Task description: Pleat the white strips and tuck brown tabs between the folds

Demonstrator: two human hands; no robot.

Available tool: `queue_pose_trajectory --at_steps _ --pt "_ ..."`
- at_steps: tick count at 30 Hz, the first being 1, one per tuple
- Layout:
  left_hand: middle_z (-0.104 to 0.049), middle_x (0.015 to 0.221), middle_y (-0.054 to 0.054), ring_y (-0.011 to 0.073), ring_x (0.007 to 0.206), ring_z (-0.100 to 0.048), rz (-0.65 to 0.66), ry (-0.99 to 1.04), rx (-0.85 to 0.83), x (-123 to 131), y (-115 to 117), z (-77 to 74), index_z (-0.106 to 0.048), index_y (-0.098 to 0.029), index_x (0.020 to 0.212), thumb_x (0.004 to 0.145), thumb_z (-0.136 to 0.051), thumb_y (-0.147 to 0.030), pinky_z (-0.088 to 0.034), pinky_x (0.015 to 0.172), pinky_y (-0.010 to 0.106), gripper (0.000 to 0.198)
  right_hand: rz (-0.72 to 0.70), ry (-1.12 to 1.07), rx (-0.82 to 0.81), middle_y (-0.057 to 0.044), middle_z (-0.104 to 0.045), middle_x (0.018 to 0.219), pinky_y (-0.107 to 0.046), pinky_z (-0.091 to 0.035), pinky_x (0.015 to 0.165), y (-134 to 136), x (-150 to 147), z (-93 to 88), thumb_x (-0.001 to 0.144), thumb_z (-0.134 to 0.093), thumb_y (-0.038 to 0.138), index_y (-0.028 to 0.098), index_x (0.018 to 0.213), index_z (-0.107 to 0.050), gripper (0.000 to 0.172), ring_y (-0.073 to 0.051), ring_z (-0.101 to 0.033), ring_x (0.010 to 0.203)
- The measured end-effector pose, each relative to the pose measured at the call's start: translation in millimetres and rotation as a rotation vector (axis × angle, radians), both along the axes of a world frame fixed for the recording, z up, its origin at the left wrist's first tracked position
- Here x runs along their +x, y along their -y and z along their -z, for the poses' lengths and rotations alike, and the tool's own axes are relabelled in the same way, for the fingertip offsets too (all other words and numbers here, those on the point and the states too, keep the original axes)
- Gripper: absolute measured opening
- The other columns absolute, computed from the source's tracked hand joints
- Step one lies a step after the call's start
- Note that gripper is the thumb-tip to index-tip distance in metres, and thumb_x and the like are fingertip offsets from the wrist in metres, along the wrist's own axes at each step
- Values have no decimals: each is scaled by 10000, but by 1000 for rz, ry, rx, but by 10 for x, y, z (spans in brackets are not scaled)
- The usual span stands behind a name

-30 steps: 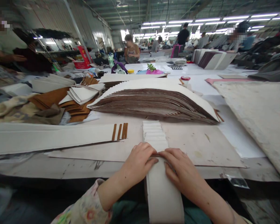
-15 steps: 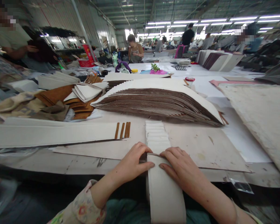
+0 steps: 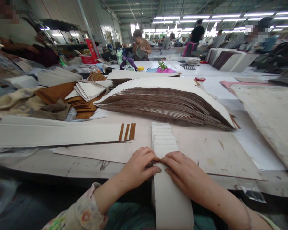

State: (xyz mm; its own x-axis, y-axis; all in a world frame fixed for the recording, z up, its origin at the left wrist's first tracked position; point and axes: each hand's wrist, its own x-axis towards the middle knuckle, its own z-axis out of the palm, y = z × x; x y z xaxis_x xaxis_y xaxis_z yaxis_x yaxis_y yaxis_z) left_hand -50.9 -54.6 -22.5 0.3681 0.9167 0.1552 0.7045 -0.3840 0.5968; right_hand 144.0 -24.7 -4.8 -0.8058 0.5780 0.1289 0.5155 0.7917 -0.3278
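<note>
A long off-white strip (image 3: 171,201) hangs over the table's front edge toward me. My left hand (image 3: 144,163) pinches its upper edge from the left, thumb on the near face. From the right, my right hand (image 3: 179,169) grips the same edge, and the fingertips of both hands meet at the middle. Just beyond them lies a row of overlapping white folded edges (image 3: 164,137), running away from me on the table. The underside of the strip and what lies beneath my fingers are hidden.
A tall fanned stack of brown-backed white sheets (image 3: 158,99) lies behind. To the left are long white strips (image 3: 55,134) with small brown strips (image 3: 127,132) on their end, and brown pieces (image 3: 52,95). A pale board (image 3: 273,111) lies right. Several people work farther off.
My fingertips have come together along the strip's upper edge, covering more of it. The whole view has shifted slightly; the stacks on the table look the same.
</note>
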Motion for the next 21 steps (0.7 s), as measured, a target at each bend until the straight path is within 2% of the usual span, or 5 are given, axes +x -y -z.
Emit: queue_pose_trajectory --at_steps 6,12,17,21 --pt "-574 983 44 188 930 -478 47 -252 160 -18 57 51 -549 -203 1014 873 -437 -349 -365 826 337 231 -14 61 276 -85 -540 886 -377 -460 742 81 -48 133 779 -389 38 118 1017 -537 292 -212 -503 827" --pt "-562 1093 56 199 990 -473 118 -376 253 -121 154 70 -440 -202 1208 884 -416 -276 -379 863 348 333 11 63 374 -95 -562 928 -362 -463 762 147 19 146 811 -364 57 119 1109 -508 336 -211 -526 859" --pt "-545 1120 64 192 1012 -464 121 -342 226 -244 208 75 -436 -225 1230 886 -396 -240 -380 891 341 347 98 19 451 -113 -580 907 -397 -463 754 230 70 182 877 -328 150 122 1047 -554 283 -228 -545 846" --pt "-573 1005 59 160 939 -497 79 -197 130 -203 57 -86 -556 -186 1065 895 -370 -234 -408 850 284 256 190 13 443 -114 -578 892 -392 -461 763 281 29 242 879 -356 170 100 1072 -540 275 -229 -547 860"
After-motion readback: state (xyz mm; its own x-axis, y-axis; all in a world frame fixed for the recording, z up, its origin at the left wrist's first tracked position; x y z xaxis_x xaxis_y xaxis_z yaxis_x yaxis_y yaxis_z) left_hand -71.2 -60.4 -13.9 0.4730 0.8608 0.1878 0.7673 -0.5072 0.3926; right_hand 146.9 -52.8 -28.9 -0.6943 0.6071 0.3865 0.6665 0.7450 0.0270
